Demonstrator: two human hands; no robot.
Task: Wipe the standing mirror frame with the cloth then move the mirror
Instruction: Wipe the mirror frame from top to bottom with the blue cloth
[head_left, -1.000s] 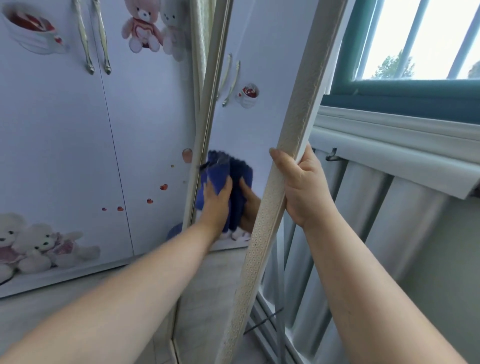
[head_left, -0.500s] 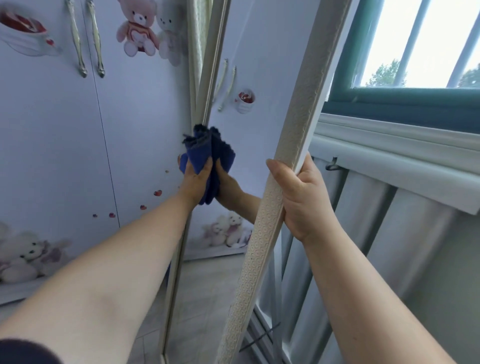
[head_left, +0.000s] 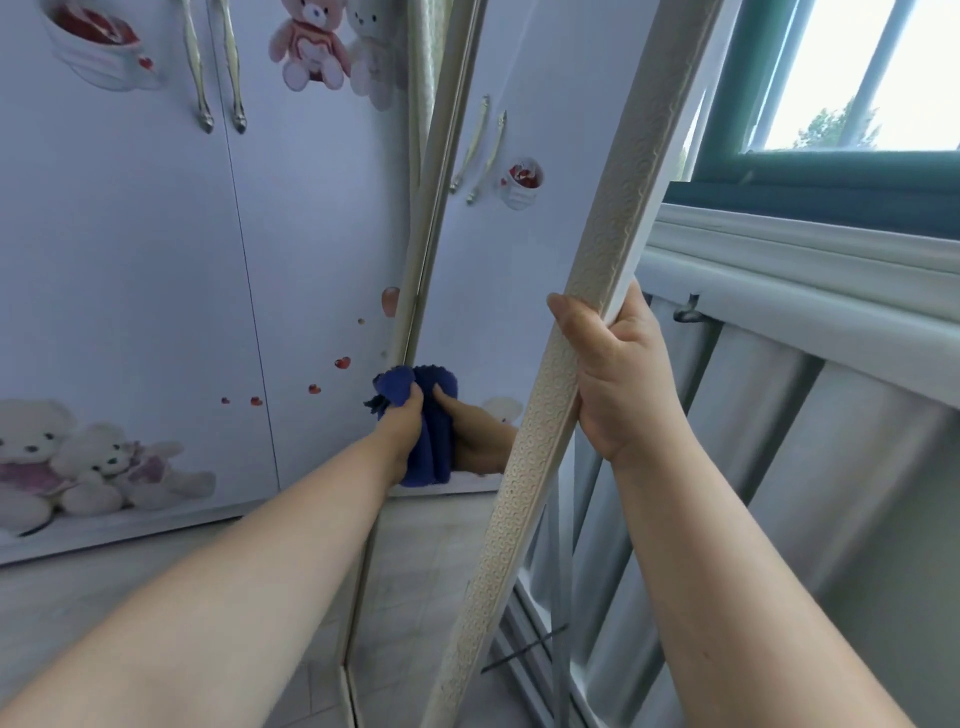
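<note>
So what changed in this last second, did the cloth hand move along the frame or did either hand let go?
The left hand ran the blue cloth up the mirror's far frame edge, then back down to about where it started. Neither hand let go: the right hand stayed wrapped around the near textured frame edge at the same spot, and the mirror stayed tilted.

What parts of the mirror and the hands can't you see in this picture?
- Head view: the mirror frame is cut off at the top and bottom edges, so its top and feet are out of view.
- The left hand has its palm hidden by the blue cloth.
- The right hand has its fingertips hidden behind the frame.
- The mirror's back is unseen.
</note>
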